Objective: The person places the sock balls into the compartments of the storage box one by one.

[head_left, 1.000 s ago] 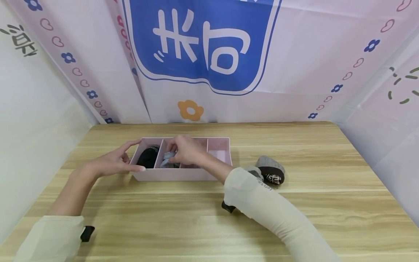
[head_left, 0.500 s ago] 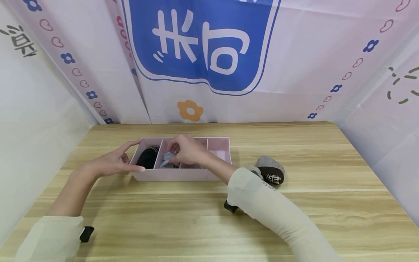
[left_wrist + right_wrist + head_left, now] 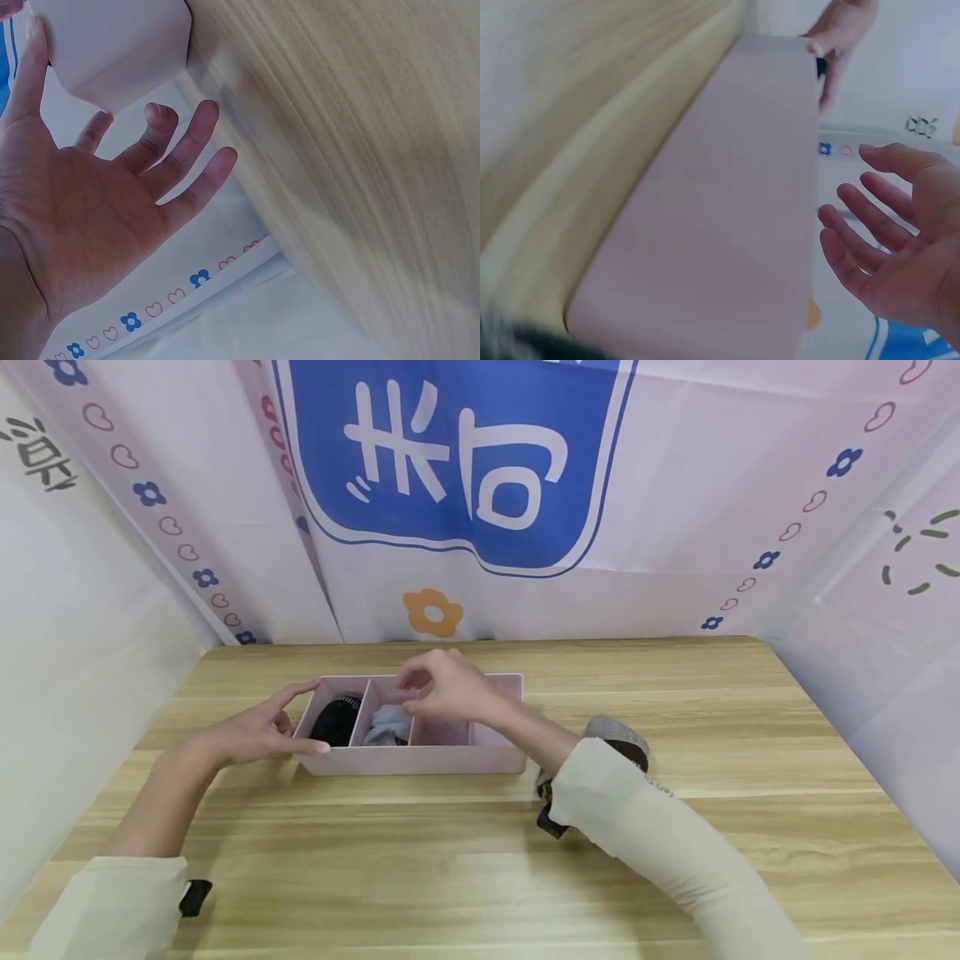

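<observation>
A pink divided storage box [image 3: 412, 762] lies lengthwise on the table. My left hand [image 3: 258, 731] grips its left end, thumb on the front rim and index finger at the back corner; the other fingers are loosely bent in the left wrist view. A black rolled sock [image 3: 336, 724] fills the leftmost compartment. Beside it, a pale grey-blue rolled sock [image 3: 388, 727] sits in the second compartment. Over the middle of the box is my right hand [image 3: 450, 689], fingers spread and relaxed, holding nothing in the right wrist view. The right forearm covers part of the right compartments.
Right of the box, a grey and dark-brown rolled sock [image 3: 611, 729] lies on the wooden table [image 3: 375, 868], partly behind the right sleeve [image 3: 637, 827]. Another patterned item [image 3: 544, 785] peeks out beside the cuff. A printed cloth [image 3: 675, 527] stands behind the table.
My right hand has let go of the grey-blue sock and moved up and to the right, leaving it in the second compartment. The left hand keeps its place on the box.
</observation>
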A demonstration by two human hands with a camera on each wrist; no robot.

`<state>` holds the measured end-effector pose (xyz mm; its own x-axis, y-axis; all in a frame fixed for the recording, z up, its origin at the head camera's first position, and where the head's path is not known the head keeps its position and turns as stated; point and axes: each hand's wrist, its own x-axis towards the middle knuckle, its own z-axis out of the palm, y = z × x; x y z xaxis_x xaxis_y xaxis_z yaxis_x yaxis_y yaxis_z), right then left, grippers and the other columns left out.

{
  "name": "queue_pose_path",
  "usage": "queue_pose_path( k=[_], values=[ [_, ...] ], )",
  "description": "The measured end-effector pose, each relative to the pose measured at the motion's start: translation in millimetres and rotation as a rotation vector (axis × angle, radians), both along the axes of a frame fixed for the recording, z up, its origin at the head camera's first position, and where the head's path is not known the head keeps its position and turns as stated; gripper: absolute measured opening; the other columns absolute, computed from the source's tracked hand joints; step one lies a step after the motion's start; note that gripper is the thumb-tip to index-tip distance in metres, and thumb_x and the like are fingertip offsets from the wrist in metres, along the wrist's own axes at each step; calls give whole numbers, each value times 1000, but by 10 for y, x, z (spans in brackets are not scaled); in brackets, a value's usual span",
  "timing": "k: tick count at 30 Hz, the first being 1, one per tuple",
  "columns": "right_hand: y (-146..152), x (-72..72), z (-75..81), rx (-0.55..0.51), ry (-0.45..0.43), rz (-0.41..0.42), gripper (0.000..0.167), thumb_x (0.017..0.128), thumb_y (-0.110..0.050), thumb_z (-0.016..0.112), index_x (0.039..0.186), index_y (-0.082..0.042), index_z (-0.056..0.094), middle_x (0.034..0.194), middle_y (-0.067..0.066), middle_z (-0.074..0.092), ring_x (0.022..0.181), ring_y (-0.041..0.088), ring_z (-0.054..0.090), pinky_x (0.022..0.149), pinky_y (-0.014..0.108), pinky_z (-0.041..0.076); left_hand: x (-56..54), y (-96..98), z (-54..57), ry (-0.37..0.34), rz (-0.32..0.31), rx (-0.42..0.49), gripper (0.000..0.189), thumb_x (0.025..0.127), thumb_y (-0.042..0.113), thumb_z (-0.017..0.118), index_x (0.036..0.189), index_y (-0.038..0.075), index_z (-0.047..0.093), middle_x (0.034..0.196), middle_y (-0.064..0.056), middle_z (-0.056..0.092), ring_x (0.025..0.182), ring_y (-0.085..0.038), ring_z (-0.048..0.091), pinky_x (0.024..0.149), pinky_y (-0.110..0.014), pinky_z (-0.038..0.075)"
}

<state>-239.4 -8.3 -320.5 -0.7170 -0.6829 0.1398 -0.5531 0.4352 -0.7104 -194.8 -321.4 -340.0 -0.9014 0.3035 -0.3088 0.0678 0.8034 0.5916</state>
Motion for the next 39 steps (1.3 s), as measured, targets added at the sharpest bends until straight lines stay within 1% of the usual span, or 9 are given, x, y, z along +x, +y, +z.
queue_pose_path(
  k=[3,7,10,13,16,20,25,29,39],
  values=[
    [123,-8,56,-27,-14,-9,26,89,-3,76,115,2,74,114,16,74,109,30,69,96,36,54,0,1,-5,2,0,-1,109,90,40,80,166,9,7,92,-9,55,83,-20,50,69,-35,43],
    [282,6,108,-63,-20,-35,24,90,-3,75,114,-1,74,112,13,73,105,25,69,93,34,55,-8,2,3,-1,-8,-9,110,90,40,79,166,8,7,91,-9,56,83,-20,51,70,-35,44],
    [377,26,129,-74,-17,-47,25,90,-6,76,114,0,74,111,10,73,103,21,68,93,36,55,-11,4,10,-6,-12,-15,110,90,41,79,166,7,7,91,-9,55,83,-21,51,71,-36,44],
    [460,41,138,-68,-8,-43,26,91,-7,76,115,0,73,112,12,73,104,21,68,94,37,55,-4,4,9,-11,-11,-17,110,90,42,79,165,7,7,91,-9,55,83,-21,50,70,-35,43],
    [555,65,158,-71,-1,-42,25,91,-6,75,115,0,73,114,14,73,105,23,68,91,34,56,-1,7,-3,-14,-10,-13,110,91,41,79,166,7,7,90,-9,55,82,-21,50,70,-35,43],
    [711,89,191,-96,19,-58,23,90,-4,75,113,0,73,109,12,74,104,25,69,83,30,58,-7,6,-12,-10,-16,-11,109,91,41,78,166,7,6,89,-8,55,81,-20,50,69,-34,43],
    [918,93,173,-113,39,-78,22,90,-4,76,111,1,74,109,16,74,100,25,70,81,33,59,-5,-5,16,-7,-25,-16,109,92,42,77,166,8,6,89,-8,56,81,-20,51,68,-34,43],
    [1055,110,146,-92,48,-102,22,90,-5,77,111,0,74,111,17,74,99,24,71,80,35,59,1,-3,42,0,-24,-21,109,91,43,78,166,9,6,92,-10,57,84,-21,52,70,-35,44],
    [1404,139,83,-27,6,-158,26,92,-9,77,116,-1,73,114,14,73,102,24,70,83,39,58,-5,-5,19,2,-30,-31,109,91,43,77,166,8,6,97,-11,58,88,-22,52,72,-36,44]
  ],
)
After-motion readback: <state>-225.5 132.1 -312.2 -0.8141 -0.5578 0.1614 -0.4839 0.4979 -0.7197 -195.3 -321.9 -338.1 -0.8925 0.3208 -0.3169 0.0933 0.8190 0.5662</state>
